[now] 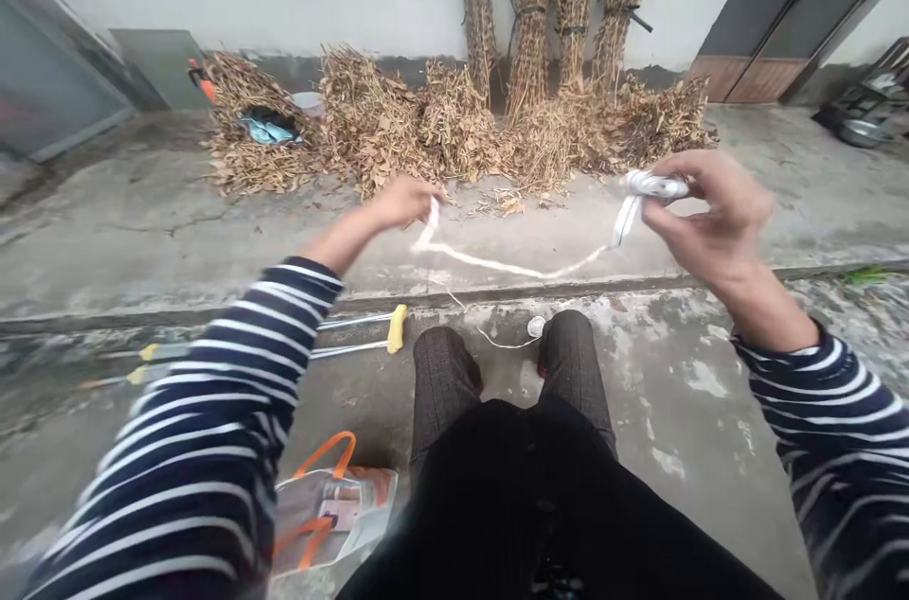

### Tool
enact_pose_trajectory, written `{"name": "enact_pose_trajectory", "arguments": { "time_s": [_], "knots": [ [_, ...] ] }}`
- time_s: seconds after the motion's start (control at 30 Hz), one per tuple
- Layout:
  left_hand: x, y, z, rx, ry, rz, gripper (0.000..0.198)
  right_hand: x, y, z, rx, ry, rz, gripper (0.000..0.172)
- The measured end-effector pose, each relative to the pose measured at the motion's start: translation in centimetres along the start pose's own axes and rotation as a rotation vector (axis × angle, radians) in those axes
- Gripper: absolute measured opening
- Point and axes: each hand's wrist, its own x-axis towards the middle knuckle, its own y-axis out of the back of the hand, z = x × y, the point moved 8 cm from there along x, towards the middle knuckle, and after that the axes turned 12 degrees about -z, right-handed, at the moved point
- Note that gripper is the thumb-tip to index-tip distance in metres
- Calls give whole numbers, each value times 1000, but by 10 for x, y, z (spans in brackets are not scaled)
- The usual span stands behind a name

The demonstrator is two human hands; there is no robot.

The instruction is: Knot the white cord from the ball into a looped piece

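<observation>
My right hand (717, 212) is closed around a wound roll of flat white ribbon (657, 186), held between thumb and fingers at the right. A loose length hangs from the roll, sagging in a shallow curve across to my left hand (404, 202). There the strip's other end is pinched between my fingertips. Both hands are raised in front of me, well apart, above the concrete. Below, a small pale ball of string (536, 326) lies on the ground beside my right knee, and a thin string trails from it to the left.
Dried plant stalks (369, 117) are heaped along the wall, with tied upright bundles (532, 13) behind. A yellow-handled tool with metal rods (396, 329) lies left of my knees. Nearer me is a clear bag with orange handles (380, 496). A low concrete step (660, 282) crosses ahead.
</observation>
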Motion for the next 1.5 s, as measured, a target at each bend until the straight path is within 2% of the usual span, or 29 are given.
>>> {"name": "enact_pose_trajectory", "arguments": {
  "time_s": [0.1, 0.17, 0.2, 0.27, 0.37, 0.47, 0.57, 0.73, 0.83, 0.9, 1.0, 1.07, 1.13, 1.2, 1.33, 1.5],
  "knots": [
    [-1, -94, -50, 85, 127, -170, 29, -15, -29, 7, 149, -143, -66, 16],
    [-13, -148, -62, 56, 140, -307, 30, -23, -44, 8, 226, -187, -91, 18],
    [-21, -171, -59, -41, 116, -354, 28, -26, -52, 8, 267, -203, -103, 18],
    [-37, -202, -38, -296, -16, -383, 31, -30, -67, 7, 350, -223, -123, 20],
    [-58, -223, -3, -574, -148, -326, 36, -30, -89, 0, 425, -213, -147, 23],
    [-74, -228, 11, -679, -133, -262, 21, -30, -108, -7, 418, -180, -182, 22],
    [-86, -228, 9, -730, -92, -291, 15, -32, -122, -8, 394, -167, -257, 19],
    [-99, -236, -21, -935, 26, -513, 29, -41, -130, -9, 325, -75, -347, 19],
    [-104, -237, -44, -899, 99, -588, 31, -46, -131, -4, 300, -84, -338, 21],
    [-109, -235, -49, -847, 110, -641, 29, -49, -132, -3, 312, -72, -325, 22],
    [-121, -229, -30, -868, 17, -769, 27, -55, -136, -6, 360, -56, -313, 22],
    [-125, -219, -11, -961, -66, -790, 27, -63, -142, -9, 418, -81, -319, 19],
    [-121, -205, 3, -1057, -119, -710, 27, -73, -149, -12, 505, -144, -340, 17],
    [-111, -194, 8, -1127, -116, -572, 27, -87, -158, -16, 616, -257, -369, 18],
    [-87, -181, 3, -1195, -6, -305, 28, -115, -179, -28, 920, -525, -467, 27],
    [-54, -170, -10, -1125, 46, -169, 32, -131, -189, -44, 1203, -686, -561, 53]
  ]
}}
